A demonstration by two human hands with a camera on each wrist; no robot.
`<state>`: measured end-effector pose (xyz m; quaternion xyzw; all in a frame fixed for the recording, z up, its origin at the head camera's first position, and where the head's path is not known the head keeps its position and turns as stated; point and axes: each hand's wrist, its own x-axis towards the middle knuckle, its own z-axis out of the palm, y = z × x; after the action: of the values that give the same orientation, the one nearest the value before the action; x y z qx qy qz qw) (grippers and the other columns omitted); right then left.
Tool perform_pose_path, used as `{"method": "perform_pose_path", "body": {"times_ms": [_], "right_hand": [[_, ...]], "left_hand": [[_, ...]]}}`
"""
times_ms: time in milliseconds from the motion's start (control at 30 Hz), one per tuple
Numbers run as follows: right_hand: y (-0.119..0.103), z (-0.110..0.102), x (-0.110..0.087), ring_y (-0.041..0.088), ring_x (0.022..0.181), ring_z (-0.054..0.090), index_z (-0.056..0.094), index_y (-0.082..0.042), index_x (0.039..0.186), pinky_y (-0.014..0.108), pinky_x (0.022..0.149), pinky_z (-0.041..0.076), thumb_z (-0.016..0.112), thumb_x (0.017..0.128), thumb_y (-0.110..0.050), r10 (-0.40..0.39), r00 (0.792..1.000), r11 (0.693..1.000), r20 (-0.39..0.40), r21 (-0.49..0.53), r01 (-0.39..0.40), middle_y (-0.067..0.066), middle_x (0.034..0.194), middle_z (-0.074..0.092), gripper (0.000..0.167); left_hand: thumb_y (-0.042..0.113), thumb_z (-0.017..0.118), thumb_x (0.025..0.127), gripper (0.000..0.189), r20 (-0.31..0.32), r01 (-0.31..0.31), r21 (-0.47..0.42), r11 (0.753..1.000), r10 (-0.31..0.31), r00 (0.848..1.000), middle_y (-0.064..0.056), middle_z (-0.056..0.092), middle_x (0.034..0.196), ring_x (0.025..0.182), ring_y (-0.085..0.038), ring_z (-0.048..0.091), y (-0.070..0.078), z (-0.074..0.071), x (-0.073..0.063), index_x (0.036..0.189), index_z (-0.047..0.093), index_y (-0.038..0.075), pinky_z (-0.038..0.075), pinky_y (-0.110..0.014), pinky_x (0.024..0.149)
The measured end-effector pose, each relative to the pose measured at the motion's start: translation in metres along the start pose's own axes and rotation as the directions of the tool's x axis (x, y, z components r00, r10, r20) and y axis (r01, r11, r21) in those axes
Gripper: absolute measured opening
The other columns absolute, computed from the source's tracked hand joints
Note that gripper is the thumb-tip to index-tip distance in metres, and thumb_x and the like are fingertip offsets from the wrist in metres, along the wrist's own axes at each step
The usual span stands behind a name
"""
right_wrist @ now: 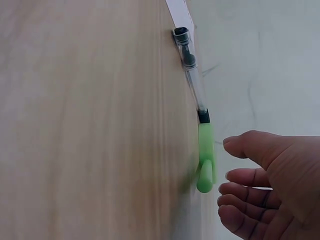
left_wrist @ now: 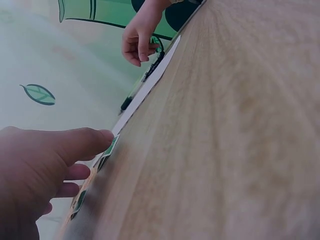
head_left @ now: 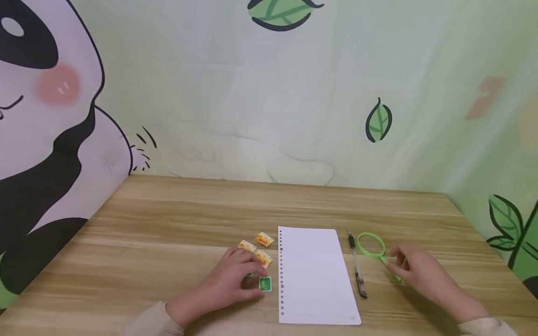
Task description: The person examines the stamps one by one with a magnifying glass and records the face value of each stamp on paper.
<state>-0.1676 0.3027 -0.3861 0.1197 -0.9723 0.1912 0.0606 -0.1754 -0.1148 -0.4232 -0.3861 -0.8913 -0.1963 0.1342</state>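
My left hand (head_left: 229, 279) is low over several small stamp-like cards, fingers spread and loosely bent. Its thumb tip is right at the edge of a green card (head_left: 265, 283) with a white border. Under the fingers, a second green card (left_wrist: 78, 203) is mostly hidden in the head view. Yellow-orange cards (head_left: 264, 239) lie just beyond the fingertips. On the other side, my right hand (head_left: 422, 271) hovers by the handle of a green magnifying glass (head_left: 383, 259), thumb and fingers apart. The right wrist view shows a gap between that hand and the green handle (right_wrist: 205, 140).
A white loose-leaf sheet (head_left: 315, 275) with punched holes lies between the hands on the wooden table (head_left: 189, 210). Along its right side is a clear-barrelled pen (head_left: 357, 265) with black ends. A wall with a panda and leaf print (head_left: 378, 122) stands behind the table.
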Motion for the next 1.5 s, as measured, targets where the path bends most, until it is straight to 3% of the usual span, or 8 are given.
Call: {"method": "perform_pose_path", "body": {"times_ms": [367,1033,1500], "right_hand": [[0.006,0.007,-0.002,0.004,0.061,0.04,0.058,-0.01,0.082,0.021,0.053,0.035,0.075,0.078,-0.015,0.007,1.0,0.997,0.029,-0.075,-0.005,-0.004,0.069,0.05,0.018],[0.009,0.009,-0.004,0.003,0.061,0.045,0.057,-0.01,0.079,0.022,0.054,0.038,0.071,0.081,-0.012,0.027,0.998,0.99,0.058,-0.137,-0.019,-0.006,0.067,0.056,0.014],[0.01,-0.003,-0.001,0.007,0.061,0.049,0.061,-0.007,0.081,0.026,0.054,0.041,0.067,0.084,-0.007,0.041,0.998,0.994,-0.045,-0.098,-0.045,-0.003,0.067,0.059,0.007]], "left_hand": [[0.035,0.08,0.074,0.022,0.03,0.02,-0.011,1.0,-0.019,0.999,0.01,0.066,0.1,0.101,-0.01,0.056,0.0,0.001,0.001,0.091,0.07,0.025,0.04,-0.041,0.096],[0.033,0.078,0.077,0.021,0.058,0.055,-0.043,0.998,-0.052,0.997,0.011,0.065,0.103,0.104,-0.011,0.055,0.002,0.002,-0.001,0.093,0.07,0.025,0.041,-0.039,0.095],[0.032,0.078,0.077,0.02,0.069,0.075,-0.058,0.995,-0.071,0.995,0.011,0.065,0.103,0.104,-0.011,0.054,0.001,-0.001,-0.001,0.093,0.069,0.025,0.041,-0.041,0.096]]}}
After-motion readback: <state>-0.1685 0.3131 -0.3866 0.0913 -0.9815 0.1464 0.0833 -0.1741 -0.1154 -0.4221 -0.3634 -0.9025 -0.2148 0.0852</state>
